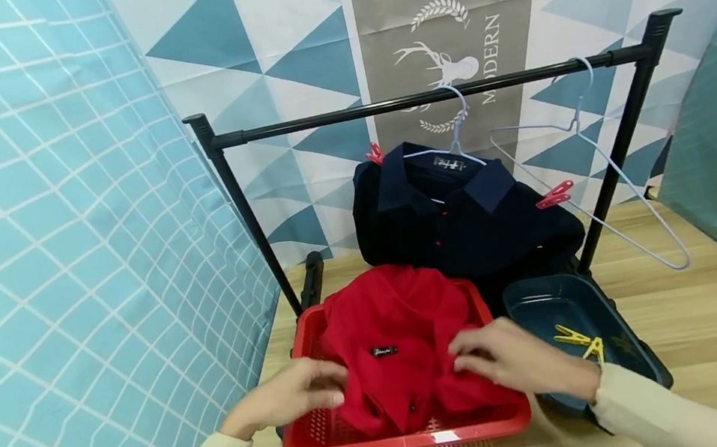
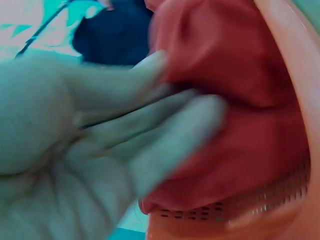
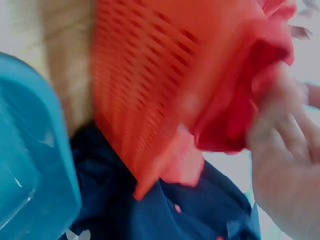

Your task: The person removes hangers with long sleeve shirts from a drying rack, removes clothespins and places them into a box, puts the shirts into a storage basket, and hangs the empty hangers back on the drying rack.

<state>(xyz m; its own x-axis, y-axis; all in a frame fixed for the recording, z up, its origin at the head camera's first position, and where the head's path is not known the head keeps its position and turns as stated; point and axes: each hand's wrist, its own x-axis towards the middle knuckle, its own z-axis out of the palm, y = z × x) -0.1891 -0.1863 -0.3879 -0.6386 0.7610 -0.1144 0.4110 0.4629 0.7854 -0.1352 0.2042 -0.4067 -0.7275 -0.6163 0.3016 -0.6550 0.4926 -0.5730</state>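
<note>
A red collared shirt (image 1: 408, 345) with a small black label lies bunched in a red perforated basket (image 1: 408, 441). At the shirt's left side my left hand (image 1: 292, 392) hovers with thumb and fingers parted; its wrist view shows no cloth between them, and the fingers overlap the shirt (image 2: 235, 140). My right hand (image 1: 512, 358) is over the basket's right part, fingertips right at the shirt, thumb and fingers spread apart. The right wrist view is blurred, with the right hand (image 3: 285, 135) close beside the red cloth.
Behind the basket a black rack (image 1: 344, 113) carries a dark navy shirt (image 1: 460, 218) on a hanger, with red clips (image 1: 555, 195) at its shoulders. A bare wire hanger (image 1: 624, 177) hangs to its right. Yellow clips (image 1: 581, 341) lie in a dark blue tray (image 1: 617, 329) right of the basket.
</note>
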